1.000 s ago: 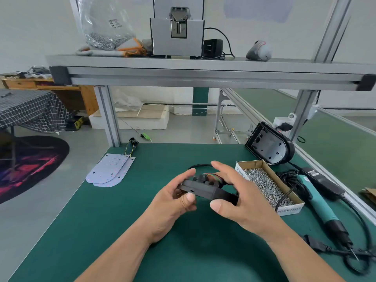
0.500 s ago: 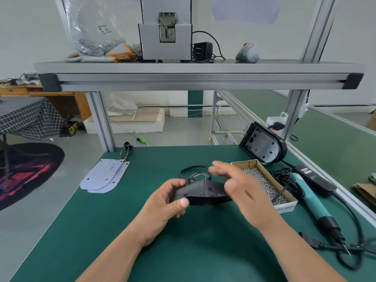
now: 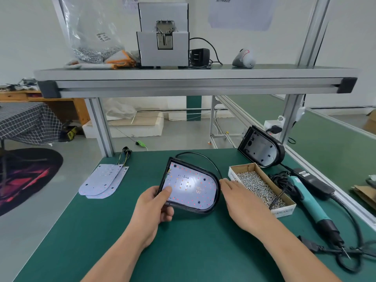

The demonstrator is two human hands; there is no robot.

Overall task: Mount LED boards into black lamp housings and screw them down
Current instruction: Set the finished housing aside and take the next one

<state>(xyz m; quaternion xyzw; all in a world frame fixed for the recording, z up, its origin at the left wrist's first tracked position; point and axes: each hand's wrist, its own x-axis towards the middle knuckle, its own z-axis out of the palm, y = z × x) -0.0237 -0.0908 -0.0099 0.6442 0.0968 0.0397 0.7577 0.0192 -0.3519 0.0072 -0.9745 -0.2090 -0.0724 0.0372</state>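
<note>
I hold the black lamp housing (image 3: 211,208) in the left hand (image 3: 154,206), fingers curled under its flat end and thumb on the seated LED board (image 3: 201,186). The long axis runs 9 to 3 o'clock, rounded end at 3. The right hand (image 3: 242,204) is flat and empty at that end, and is the hand nearer the screw box (image 3: 283,211) and screwdriver (image 3: 307,198) at 3 o'clock. Glare masks the board centre, so I cannot tell whether any screws are fitted.
</note>
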